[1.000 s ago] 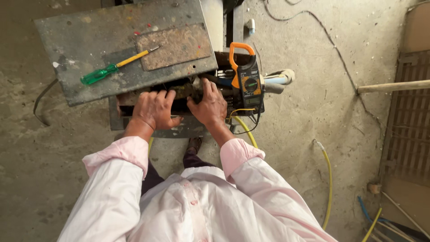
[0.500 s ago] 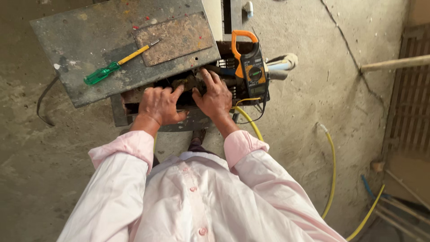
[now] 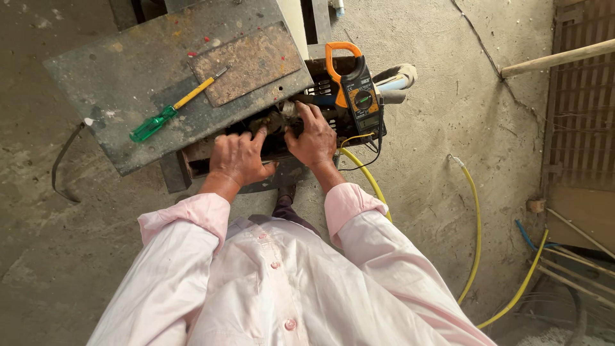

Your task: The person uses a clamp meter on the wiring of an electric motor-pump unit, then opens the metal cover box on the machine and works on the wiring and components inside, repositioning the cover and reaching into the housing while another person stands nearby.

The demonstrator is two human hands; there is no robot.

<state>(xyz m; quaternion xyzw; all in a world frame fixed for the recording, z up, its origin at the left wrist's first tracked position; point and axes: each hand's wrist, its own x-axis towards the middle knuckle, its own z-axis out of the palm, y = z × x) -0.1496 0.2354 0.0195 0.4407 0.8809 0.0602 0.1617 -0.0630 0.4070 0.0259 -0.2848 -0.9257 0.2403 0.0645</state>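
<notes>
My left hand (image 3: 238, 158) and my right hand (image 3: 313, 136) both reach into an open, dark metal box (image 3: 192, 152) under a grey metal lid (image 3: 128, 83). The fingers of both curl around small parts inside, which they hide from me. What each hand grips I cannot make out. An orange and black clamp meter (image 3: 356, 90) stands just right of my right hand, its leads hanging below. A green-handled screwdriver (image 3: 172, 107) lies on the lid, above my left hand. Pink shirt sleeves cover both arms.
A rusty plate (image 3: 246, 63) rests on the lid. Yellow cable (image 3: 474, 237) snakes over the concrete floor at the right, with blue and yellow wires near a wooden frame (image 3: 576, 198). A wooden pole (image 3: 557, 57) lies top right. A white pipe end (image 3: 400, 77) pokes out behind the meter.
Both hands have stayed in the box, with the fingers shifting slightly. The view has drifted a little; the box and meter sit slightly higher and to the right.
</notes>
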